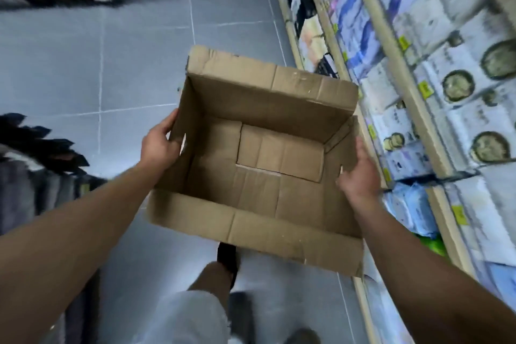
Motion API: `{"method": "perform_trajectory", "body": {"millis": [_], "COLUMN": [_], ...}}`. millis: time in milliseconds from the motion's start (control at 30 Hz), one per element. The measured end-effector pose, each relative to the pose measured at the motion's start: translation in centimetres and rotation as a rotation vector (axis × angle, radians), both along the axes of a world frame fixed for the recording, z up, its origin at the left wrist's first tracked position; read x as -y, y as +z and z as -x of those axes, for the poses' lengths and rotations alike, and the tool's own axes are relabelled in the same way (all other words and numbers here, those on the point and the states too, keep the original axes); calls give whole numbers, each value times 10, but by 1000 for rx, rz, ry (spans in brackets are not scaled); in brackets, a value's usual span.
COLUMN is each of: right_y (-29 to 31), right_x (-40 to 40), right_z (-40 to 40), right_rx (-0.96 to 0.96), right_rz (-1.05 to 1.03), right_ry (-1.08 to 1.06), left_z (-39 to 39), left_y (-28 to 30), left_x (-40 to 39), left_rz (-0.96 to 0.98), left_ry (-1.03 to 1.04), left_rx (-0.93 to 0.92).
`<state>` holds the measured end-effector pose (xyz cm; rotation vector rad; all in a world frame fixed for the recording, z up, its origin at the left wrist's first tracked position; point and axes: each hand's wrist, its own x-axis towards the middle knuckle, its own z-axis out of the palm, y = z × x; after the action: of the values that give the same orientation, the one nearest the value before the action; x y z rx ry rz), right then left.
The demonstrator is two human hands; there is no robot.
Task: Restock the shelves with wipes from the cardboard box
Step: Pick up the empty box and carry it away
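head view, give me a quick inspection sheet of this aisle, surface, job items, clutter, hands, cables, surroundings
surface: grey tiled floor, bare where it shows.
job's things: cardboard box held above the floor, flaps open, no wipes visible inside; packs fill the shelves to the right.
clutter: nothing seen on the floor.
grippers: left hand grips the box's left wall; right hand lies with straight fingers against its right wall.
cables: nothing seen.
surroundings: dark goods on the left, blurred; the person's legs and shoes below the box.
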<state>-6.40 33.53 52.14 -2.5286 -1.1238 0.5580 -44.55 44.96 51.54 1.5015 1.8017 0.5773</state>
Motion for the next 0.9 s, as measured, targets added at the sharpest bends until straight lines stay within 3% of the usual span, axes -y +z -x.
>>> {"method": "perform_trajectory", "body": {"millis": [367, 900], "right_y": [79, 129], "right_x": [-263, -714], "right_z": [28, 6], "right_rx": [12, 19], "right_rz": [-28, -90], "right_ry": [226, 428], "left_z": [52, 23], "left_y": [79, 128], "left_x": [-173, -535], "left_rz": [2, -81], "left_ry": [222, 466], "left_rx": [-7, -31]}}
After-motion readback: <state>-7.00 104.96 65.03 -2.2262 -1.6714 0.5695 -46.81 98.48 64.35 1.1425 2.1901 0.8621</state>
